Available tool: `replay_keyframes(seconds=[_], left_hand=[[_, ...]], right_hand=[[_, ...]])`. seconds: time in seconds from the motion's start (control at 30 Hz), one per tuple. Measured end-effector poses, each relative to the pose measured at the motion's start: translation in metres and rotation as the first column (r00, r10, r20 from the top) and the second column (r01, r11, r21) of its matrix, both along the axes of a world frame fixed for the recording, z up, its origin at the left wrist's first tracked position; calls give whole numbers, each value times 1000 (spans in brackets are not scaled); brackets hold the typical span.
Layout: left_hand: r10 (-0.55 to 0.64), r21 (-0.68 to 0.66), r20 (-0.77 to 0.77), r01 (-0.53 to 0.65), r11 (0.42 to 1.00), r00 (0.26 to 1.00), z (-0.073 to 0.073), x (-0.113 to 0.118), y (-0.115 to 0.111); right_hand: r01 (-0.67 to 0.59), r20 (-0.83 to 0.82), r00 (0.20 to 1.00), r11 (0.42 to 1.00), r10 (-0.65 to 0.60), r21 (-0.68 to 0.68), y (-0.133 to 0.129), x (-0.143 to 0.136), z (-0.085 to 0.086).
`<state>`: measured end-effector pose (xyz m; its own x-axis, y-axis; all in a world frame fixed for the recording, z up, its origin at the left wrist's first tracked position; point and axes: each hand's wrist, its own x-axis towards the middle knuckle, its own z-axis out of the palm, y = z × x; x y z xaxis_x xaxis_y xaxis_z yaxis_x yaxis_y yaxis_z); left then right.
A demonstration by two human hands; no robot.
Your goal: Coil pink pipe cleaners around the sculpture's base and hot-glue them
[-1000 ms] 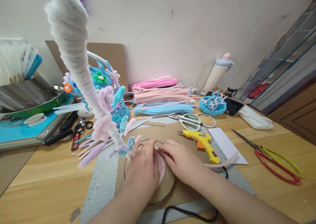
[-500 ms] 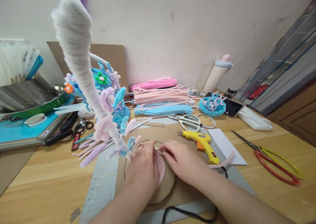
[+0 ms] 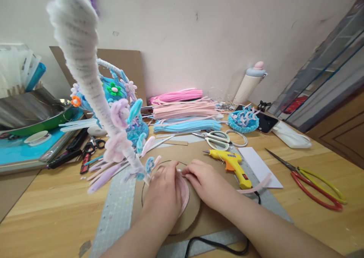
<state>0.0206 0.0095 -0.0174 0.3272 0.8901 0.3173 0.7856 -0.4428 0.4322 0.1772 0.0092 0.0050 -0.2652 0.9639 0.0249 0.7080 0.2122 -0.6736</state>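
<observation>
Only my viewpoint shifts slightly from half a second ago: a tall, fuzzy white stem [image 3: 88, 79] now stands further left, while my left fingers [image 3: 171, 172] and right fingers [image 3: 191, 170] stay at a flat pink coil [image 3: 184, 195]. That coil lies within a black circle drawn on brown cardboard [image 3: 222, 159]. My left fingers rest over its left part, close together and almost straight; I cannot tell if they grip anything. My right fingers curl in at its far right edge, tips nearly together, and whatever sits between them is hidden.

If my left fingers lift too soon, the coil could loosen or slide off centre. The stem, hung with pink and blue flowers, crowds my left knuckles, so a careless turn might knock it. My right forearm could bump the yellow glue gun [image 3: 236, 167] or drag the loose pink strand [image 3: 257, 184] beside it.

Further out on the desk [image 3: 54, 212], a shallow blue basket [image 3: 243, 126] holds pale lilac and blue shapes. Far left, translucent sticks [image 3: 17, 68] and a blue tube [image 3: 36, 76] seem to stand in a metal bowl [image 3: 31, 110]. A capped cream bottle [image 3: 247, 87] hides its contents.
</observation>
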Motion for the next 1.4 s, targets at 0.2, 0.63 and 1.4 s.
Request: replay_keyframes(seconds=[0.2,0.63,1.4], left_hand=[[1,-4,7,-1,1000,1000,-1,0,-1],[-9,-1,9,9,1000,1000,1,0,0],[-11,118,-11,12,993,1000,-5,-4,-1]], right_hand=[[-26,41,999,1000,26,6,0,-1,0],[27,18,999,999,-28,19,-2,-4,-2],[-74,-67,995,997,75,10,-3,-2,0]])
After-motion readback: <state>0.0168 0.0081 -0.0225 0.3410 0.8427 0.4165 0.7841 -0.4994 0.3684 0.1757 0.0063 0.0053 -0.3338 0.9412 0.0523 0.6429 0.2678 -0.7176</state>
